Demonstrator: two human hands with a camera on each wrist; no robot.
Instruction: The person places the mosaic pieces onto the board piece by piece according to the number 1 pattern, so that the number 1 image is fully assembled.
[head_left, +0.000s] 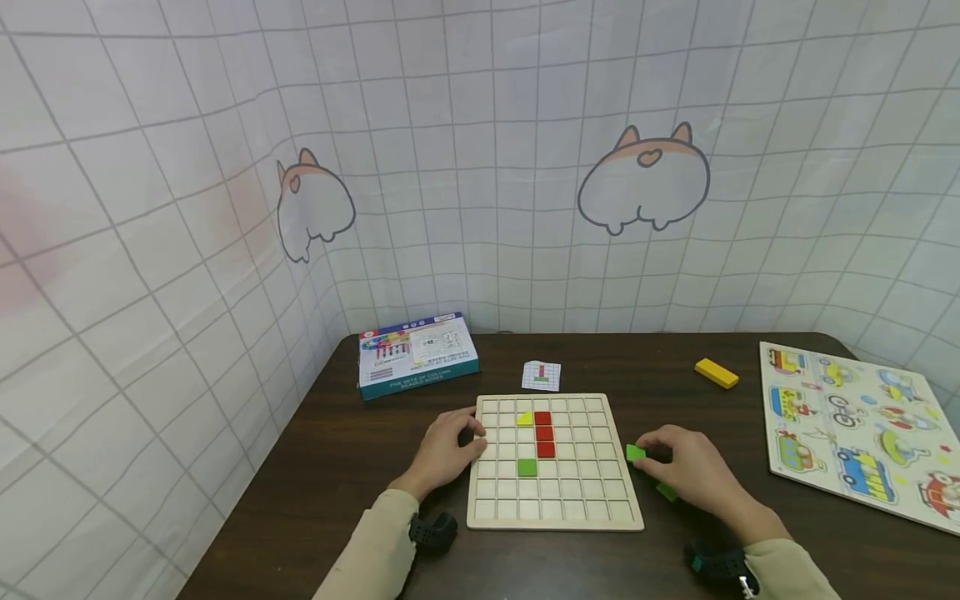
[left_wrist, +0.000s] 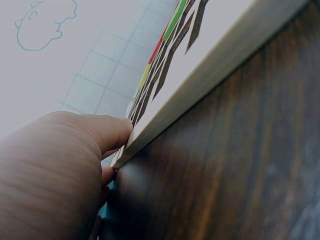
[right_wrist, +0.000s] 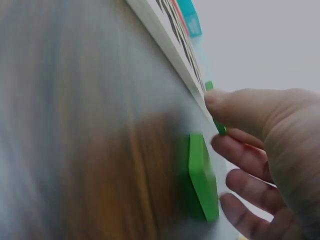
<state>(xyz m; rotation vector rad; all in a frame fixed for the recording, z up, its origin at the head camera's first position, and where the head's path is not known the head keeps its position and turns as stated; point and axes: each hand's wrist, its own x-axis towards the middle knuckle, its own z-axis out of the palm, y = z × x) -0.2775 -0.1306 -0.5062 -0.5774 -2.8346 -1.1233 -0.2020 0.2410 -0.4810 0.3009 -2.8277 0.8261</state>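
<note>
A pale wooden grid board [head_left: 555, 504] lies flat on the dark table. My left hand [head_left: 442, 450] grips its left edge, the thumb on top in the left wrist view. My right hand [head_left: 690, 467], just off the board's right edge, pinches a green square tile [head_left: 635, 452] between thumb and forefinger. Under that hand another green tile [right_wrist: 202, 180] lies on the table, partly covered in the head view. Set in the board are a yellow piece [head_left: 525, 419], a column of red squares [head_left: 545, 433] and a green square [head_left: 527, 467].
Behind the board lies a small pattern card [head_left: 541, 376] with a coloured figure. A flat box [head_left: 420, 354] stands at the back left. A yellow block [head_left: 716, 373] sits at the back right, beside a picture puzzle board [head_left: 862, 425]. A gridded white curtain [head_left: 480, 167] hangs behind the table.
</note>
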